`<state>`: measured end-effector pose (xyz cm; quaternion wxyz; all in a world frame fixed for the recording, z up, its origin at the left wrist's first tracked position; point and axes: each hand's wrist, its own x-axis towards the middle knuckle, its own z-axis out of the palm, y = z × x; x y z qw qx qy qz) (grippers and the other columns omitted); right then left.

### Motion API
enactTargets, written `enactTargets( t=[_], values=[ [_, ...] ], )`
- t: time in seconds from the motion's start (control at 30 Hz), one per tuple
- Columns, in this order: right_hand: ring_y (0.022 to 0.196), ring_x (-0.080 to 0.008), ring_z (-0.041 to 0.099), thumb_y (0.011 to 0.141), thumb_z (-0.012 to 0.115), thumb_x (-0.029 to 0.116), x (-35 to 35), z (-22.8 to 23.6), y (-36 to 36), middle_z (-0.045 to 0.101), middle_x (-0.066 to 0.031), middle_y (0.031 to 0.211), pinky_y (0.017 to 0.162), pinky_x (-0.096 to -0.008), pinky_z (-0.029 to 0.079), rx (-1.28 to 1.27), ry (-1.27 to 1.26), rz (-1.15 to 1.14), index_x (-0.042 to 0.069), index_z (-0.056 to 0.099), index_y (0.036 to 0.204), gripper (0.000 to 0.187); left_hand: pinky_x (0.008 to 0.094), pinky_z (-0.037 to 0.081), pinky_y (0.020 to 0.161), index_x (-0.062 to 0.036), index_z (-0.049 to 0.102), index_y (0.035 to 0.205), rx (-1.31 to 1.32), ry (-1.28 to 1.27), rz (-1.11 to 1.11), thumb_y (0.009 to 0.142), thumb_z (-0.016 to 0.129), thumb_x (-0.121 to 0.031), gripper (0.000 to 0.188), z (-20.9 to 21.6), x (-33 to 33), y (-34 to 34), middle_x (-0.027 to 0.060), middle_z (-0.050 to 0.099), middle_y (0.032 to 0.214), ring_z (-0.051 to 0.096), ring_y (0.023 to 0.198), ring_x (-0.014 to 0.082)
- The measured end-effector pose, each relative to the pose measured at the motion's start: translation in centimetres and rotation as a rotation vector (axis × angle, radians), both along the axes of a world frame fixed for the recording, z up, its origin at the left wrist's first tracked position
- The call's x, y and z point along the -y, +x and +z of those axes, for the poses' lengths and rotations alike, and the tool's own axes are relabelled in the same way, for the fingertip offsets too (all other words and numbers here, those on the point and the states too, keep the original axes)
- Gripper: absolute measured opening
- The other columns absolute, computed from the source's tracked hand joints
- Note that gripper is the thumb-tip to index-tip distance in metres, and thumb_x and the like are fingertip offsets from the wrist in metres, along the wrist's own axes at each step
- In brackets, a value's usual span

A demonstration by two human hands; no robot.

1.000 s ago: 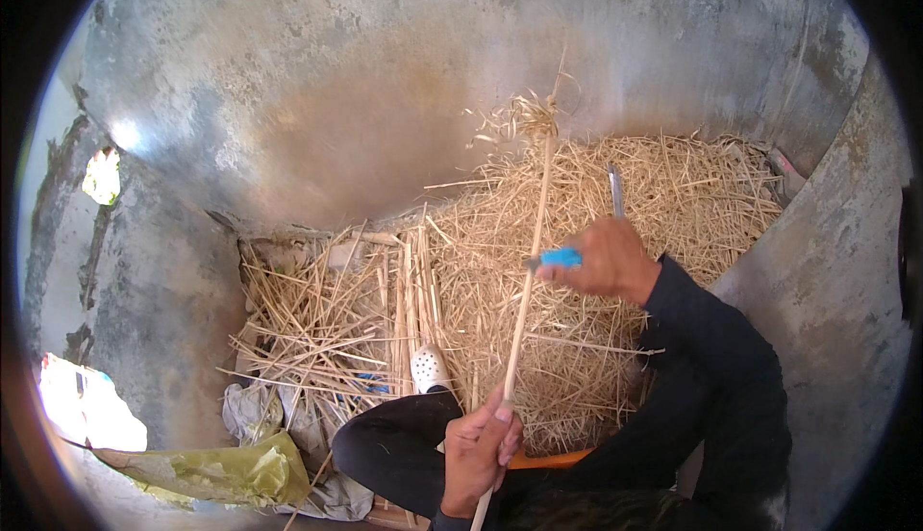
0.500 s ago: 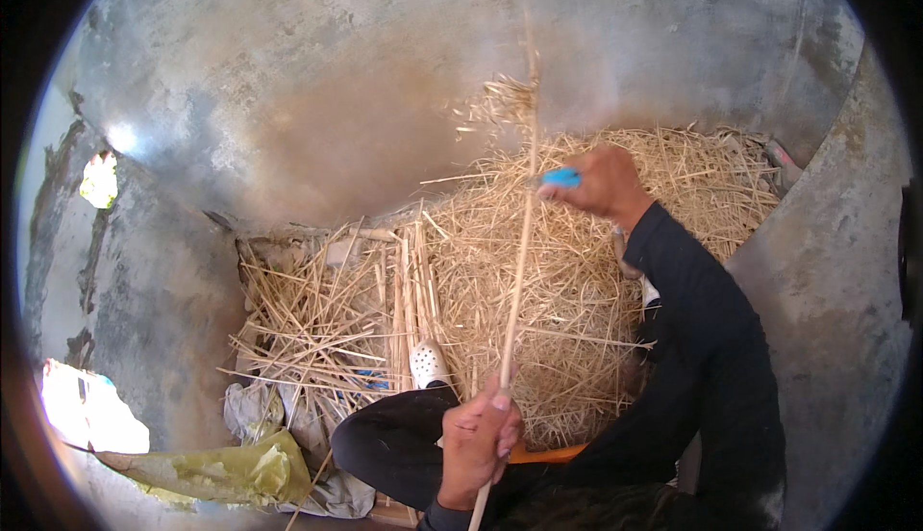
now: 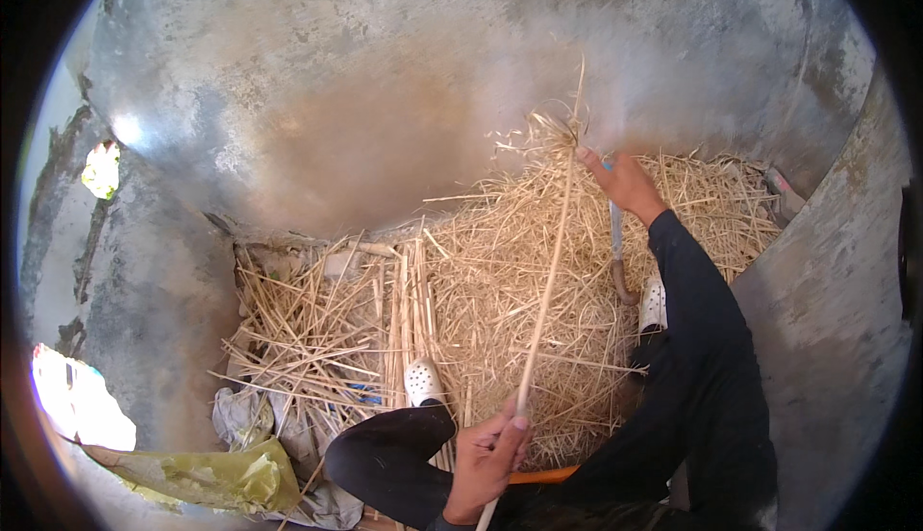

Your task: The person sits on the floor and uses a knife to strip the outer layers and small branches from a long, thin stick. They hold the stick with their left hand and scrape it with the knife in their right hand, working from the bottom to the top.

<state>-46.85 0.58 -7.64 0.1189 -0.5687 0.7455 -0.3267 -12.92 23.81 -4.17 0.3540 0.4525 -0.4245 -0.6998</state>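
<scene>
My left hand (image 3: pixel 488 459) is closed around the lower part of a long, thin, pale stick (image 3: pixel 545 305), which slants up and away across the pile. At its far end a tuft of peeled, frayed strips (image 3: pixel 553 132) hangs off the stick. My right hand (image 3: pixel 623 185) is up by that tuft, thumb side against the stick. It is closed on a small blue tool (image 3: pixel 608 165), mostly hidden by the fingers, so its kind does not show.
Dry peelings (image 3: pixel 519 271) are heaped ahead of me. Loose stalks (image 3: pixel 308 329) lie to the left. A metal tool with a curved brown handle (image 3: pixel 623 281) stands beside my right white clog (image 3: pixel 653 305). Yellowish sheeting (image 3: pixel 221 478) lies at lower left. A concrete wall (image 3: pixel 385 79) rises behind.
My right hand has moved slightly up and right along the stick, toward its far end. The stick's far end has swung right, and the frayed tuft has shifted with it.
</scene>
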Motion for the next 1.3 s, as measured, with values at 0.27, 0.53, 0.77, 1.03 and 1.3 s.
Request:
enactTargets(
  t=[0.27, 0.53, 0.77, 1.03, 1.3],
  values=[
    [0.036, -0.0143, 0.030, 0.082, 0.032, 0.081, -5.1, -0.4, 4.7, 0.029, 0.0018, 0.042, 0.040, -0.0336, 0.029, 0.428, 0.139, 0.247, 0.012, 0.034, 0.045, 0.078, 0.0173, 0.034, 0.047, 0.0034, 0.052, 0.128, 0.117, -0.082, 0.041, 0.095, 0.055, -0.009, 0.035, 0.0, 0.2, 0.6, -0.0017, 0.050, 0.066, 0.042, 0.056, 0.0021],
    [0.041, -0.0201, 0.049, 0.078, 0.037, 0.082, -10.2, 0.3, 8.6, 0.045, -0.0053, 0.044, 0.044, -0.0372, 0.039, -0.248, -0.161, 0.479, 0.007, 0.056, 0.051, 0.082, 0.0171, 0.034, 0.047, 0.0045, 0.053, 0.128, 0.207, -0.131, 0.050, 0.095, 0.056, -0.009, 0.036, 1.1, 0.1, 0.8, -0.0027, 0.051, 0.067, 0.043, 0.057, 0.0013],
    [0.041, -0.0231, 0.049, 0.078, 0.039, 0.081, -8.4, 0.9, 6.9, 0.048, -0.0055, 0.044, 0.046, -0.0377, 0.042, -0.183, -0.086, 0.367, 0.008, 0.059, 0.054, 0.079, 0.0162, 0.034, 0.050, 0.0066, 0.053, 0.126, 0.322, -0.233, 0.015, 0.094, 0.056, -0.006, 0.035, 1.8, -0.7, 0.5, -0.0051, 0.050, 0.067, 0.042, 0.058, 0.0002],
    [0.058, -0.0266, 0.056, 0.075, 0.040, 0.084, -6.8, 1.1, 5.1, 0.055, -0.0059, 0.052, 0.062, -0.0437, 0.046, -0.208, 0.116, 0.299, 0.008, 0.063, 0.063, 0.080, 0.0160, 0.032, 0.052, 0.0082, 0.050, 0.128, 0.322, -0.259, -0.034, 0.095, 0.053, -0.006, 0.035, 1.6, -1.2, 0.2, -0.0063, 0.046, 0.069, 0.039, 0.061, -0.0007],
    [0.048, -0.0241, 0.053, 0.074, 0.039, 0.085, -2.9, -1.4, 3.2, 0.051, -0.0068, 0.048, 0.050, -0.0407, 0.042, -0.425, -0.234, 0.222, 0.011, 0.061, 0.055, 0.080, 0.0164, 0.032, 0.048, 0.0068, 0.052, 0.127, 0.293, -0.272, -0.012, 0.096, 0.053, -0.013, 0.036, 1.1, -0.3, -0.5, -0.0050, 0.048, 0.065, 0.040, 0.056, 0.0008]
  ],
)
